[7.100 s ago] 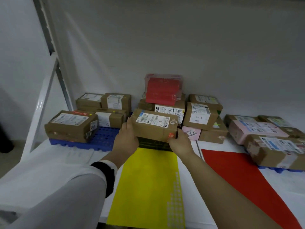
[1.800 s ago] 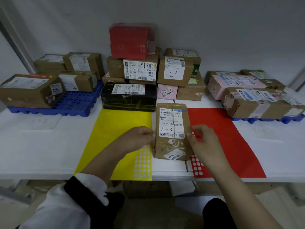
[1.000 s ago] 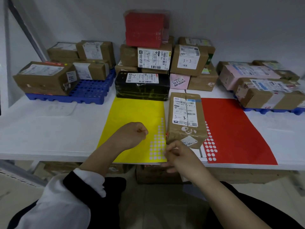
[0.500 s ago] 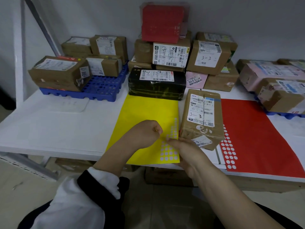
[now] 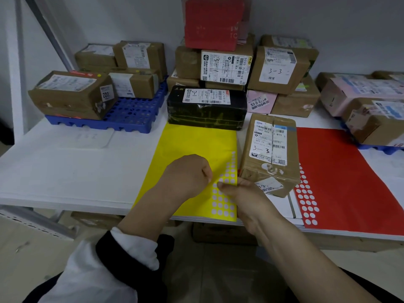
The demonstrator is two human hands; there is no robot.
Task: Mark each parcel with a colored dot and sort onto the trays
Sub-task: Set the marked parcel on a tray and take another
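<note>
A brown parcel [image 5: 271, 152] marked "3-3" lies on the white table between a yellow sticker sheet [image 5: 192, 147] and a red sticker sheet [image 5: 341, 171]. My left hand [image 5: 185, 176] rests as a closed fist on the yellow sheet. My right hand [image 5: 242, 193] reaches across below the parcel, its fingertips pinching at the yellow sheet's dot column beside my left hand. Whether a dot is between the fingers cannot be told.
A black parcel [image 5: 206, 108] lies behind the yellow sheet, with a stack of brown parcels and a red box [image 5: 213, 22] behind it. A blue tray [image 5: 135, 110] at the left holds several parcels. More parcels [image 5: 371, 119] sit at the right.
My right hand moved up and left from the table's front edge onto the yellow sheet's dots. My left fist stayed on the sheet; the parcel has not moved.
</note>
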